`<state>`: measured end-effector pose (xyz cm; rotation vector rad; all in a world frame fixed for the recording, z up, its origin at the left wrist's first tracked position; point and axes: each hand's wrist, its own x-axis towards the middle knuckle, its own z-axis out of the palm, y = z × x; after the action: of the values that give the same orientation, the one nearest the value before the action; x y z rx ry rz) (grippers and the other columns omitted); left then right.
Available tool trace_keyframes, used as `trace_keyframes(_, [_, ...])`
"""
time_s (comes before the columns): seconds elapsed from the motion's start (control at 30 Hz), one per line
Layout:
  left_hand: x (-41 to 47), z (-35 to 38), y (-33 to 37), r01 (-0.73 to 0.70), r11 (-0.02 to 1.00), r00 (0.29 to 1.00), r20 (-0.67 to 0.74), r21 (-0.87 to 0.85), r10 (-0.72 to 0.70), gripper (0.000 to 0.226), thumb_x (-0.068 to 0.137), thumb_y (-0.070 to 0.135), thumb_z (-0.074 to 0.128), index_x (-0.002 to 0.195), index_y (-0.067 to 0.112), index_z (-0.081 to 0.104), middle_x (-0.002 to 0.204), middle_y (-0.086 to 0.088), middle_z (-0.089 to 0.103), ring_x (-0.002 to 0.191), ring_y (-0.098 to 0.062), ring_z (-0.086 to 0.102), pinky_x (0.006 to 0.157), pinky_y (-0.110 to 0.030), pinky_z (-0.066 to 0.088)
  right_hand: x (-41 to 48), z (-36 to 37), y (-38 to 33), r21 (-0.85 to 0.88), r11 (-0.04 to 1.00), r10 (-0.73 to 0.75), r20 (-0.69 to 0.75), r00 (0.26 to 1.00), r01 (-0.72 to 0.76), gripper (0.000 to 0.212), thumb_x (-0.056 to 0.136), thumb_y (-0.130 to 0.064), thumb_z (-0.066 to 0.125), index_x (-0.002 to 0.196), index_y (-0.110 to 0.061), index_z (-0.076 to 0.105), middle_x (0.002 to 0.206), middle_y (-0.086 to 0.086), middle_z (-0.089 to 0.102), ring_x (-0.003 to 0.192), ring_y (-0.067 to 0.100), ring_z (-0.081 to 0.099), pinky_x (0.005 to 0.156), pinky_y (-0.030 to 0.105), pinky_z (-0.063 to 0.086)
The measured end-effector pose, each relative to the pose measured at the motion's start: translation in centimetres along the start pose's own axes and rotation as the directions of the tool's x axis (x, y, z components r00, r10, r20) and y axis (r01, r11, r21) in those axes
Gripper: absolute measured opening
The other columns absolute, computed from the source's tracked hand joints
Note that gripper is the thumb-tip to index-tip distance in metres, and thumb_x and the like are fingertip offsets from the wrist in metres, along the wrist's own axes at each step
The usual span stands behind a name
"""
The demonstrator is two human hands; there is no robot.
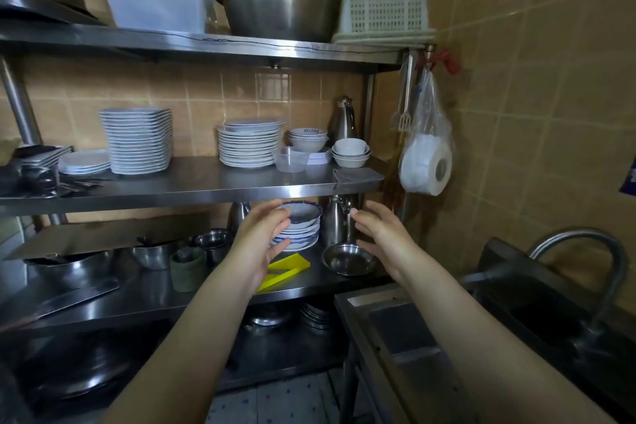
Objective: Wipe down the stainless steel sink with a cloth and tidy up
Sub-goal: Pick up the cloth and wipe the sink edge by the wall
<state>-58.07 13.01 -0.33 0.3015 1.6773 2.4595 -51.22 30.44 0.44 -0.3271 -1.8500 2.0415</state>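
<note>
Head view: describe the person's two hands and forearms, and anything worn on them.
The bare left hand and bare right hand wear no gloves, and no ring shows. The left forearm and right forearm are uncovered down to the frame's lower edge: no sleeve, watch or bracelet in view.

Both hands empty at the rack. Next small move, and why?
Probably lift the right hand to the folded grey cloth at the right end of the middle shelf and grip it. Both it and the left hand are open and hold nothing, the cloth lies just above the right hand, and wiping the sink on the right needs a cloth.
</note>
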Motion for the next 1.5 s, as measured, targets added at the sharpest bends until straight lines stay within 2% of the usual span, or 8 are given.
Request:
trace_keyframes(0.17, [5.7,-1.0,-0.8,0.001,1.000,1.000,0.011,0.008,-0.001,0.015,0.084,0.015,0.063,0.095,0.026,0.060,0.109,0.000,0.065,0.105,-0.015,0.059,0.076,-0.032,0.048,4.8,1.8,0.9,-0.017,1.000,0.008,-0.026,1.000,-0.009,0.057,0.089,-0.020,0.060,0.140,-0.013,0.034,0.136,0.007,0.048,0.122,0.021,0.046,0.104,0.040,0.039])
trace_keyframes(0.4, [16.1,-3.5,-1.3,0.004,1.000,0.998,0.060,0.028,-0.005,0.016,0.082,0.016,0.064,0.091,0.029,0.059,0.116,-0.004,0.059,0.101,-0.013,0.061,0.068,-0.028,0.047,13.1,4.7,3.0,0.007,1.000,0.012,-0.157,0.988,-0.011,0.056,0.087,-0.022,0.064,0.136,-0.018,0.038,0.131,0.006,0.049,0.104,0.014,0.047,0.096,0.036,0.041])
trace_keyframes(0.53, [22.1,-4.7,-0.9,0.025,0.999,0.988,0.152,0.046,-0.031,0.017,0.083,0.018,0.065,0.094,0.028,0.058,0.101,0.005,0.064,0.102,-0.012,0.060,0.070,-0.028,0.047,18.2,6.7,3.5,-0.007,1.000,-0.007,-0.225,0.974,0.006,0.058,0.084,-0.028,0.067,0.135,-0.020,0.040,0.134,0.006,0.047,0.103,0.014,0.048,0.090,0.033,0.043])
trace_keyframes(0.83, [32.3,-5.0,-2.9,0.089,0.996,0.958,0.271,0.022,-0.092,0.017,0.083,0.015,0.064,0.093,0.027,0.058,0.098,0.006,0.065,0.101,-0.012,0.059,0.074,-0.030,0.047,25.5,8.1,5.1,-0.060,0.998,0.009,-0.334,0.943,-0.031,0.061,0.085,-0.029,0.066,0.137,-0.021,0.036,0.136,0.004,0.045,0.125,0.023,0.043,0.105,0.042,0.036])
trace_keyframes(1.07, [37.9,-2.9,-6.7,0.140,0.990,0.938,0.316,0.031,-0.143,0.016,0.086,0.012,0.061,0.097,0.023,0.058,0.105,0.001,0.064,0.101,-0.012,0.060,0.075,-0.027,0.047,30.9,5.5,6.8,-0.096,0.993,0.027,-0.386,0.922,-0.069,0.059,0.086,-0.028,0.064,0.138,-0.018,0.036,0.136,0.007,0.046,0.124,0.023,0.044,0.106,0.041,0.037])
trace_keyframes(1.2, [42.0,-0.5,-8.4,0.141,0.990,0.925,0.353,0.023,-0.140,0.017,0.086,0.011,0.059,0.099,0.022,0.057,0.104,-0.001,0.064,0.104,-0.015,0.059,0.080,-0.029,0.046,35.6,2.8,7.7,-0.149,0.986,0.008,-0.401,0.916,-0.074,0.057,0.085,-0.031,0.064,0.135,-0.019,0.040,0.131,0.003,0.050,0.110,0.017,0.047,0.093,0.032,0.038])
trace_keyframes(1.33, [46.5,3.2,-10.0,0.149,0.989,0.917,0.371,0.025,-0.148,0.018,0.086,0.012,0.060,0.099,0.022,0.055,0.114,-0.006,0.060,0.108,-0.019,0.057,0.086,-0.032,0.044,41.1,-0.2,8.0,-0.248,0.966,-0.040,-0.420,0.906,-0.072,0.060,0.085,-0.030,0.064,0.137,-0.014,0.040,0.133,0.007,0.050,0.116,0.021,0.048,0.087,0.030,0.036])
trace_keyframes(1.5, [50.6,7.4,-12.7,0.201,0.979,0.917,0.346,0.029,-0.199,0.019,0.085,0.011,0.061,0.098,0.023,0.056,0.105,-0.001,0.064,0.101,-0.016,0.059,0.084,-0.032,0.046,47.5,-3.9,8.0,-0.393,0.913,-0.077,-0.431,0.899,-0.110,0.056,0.086,-0.034,0.063,0.134,-0.013,0.043,0.133,0.007,0.050,0.120,0.022,0.048,0.094,0.031,0.041])
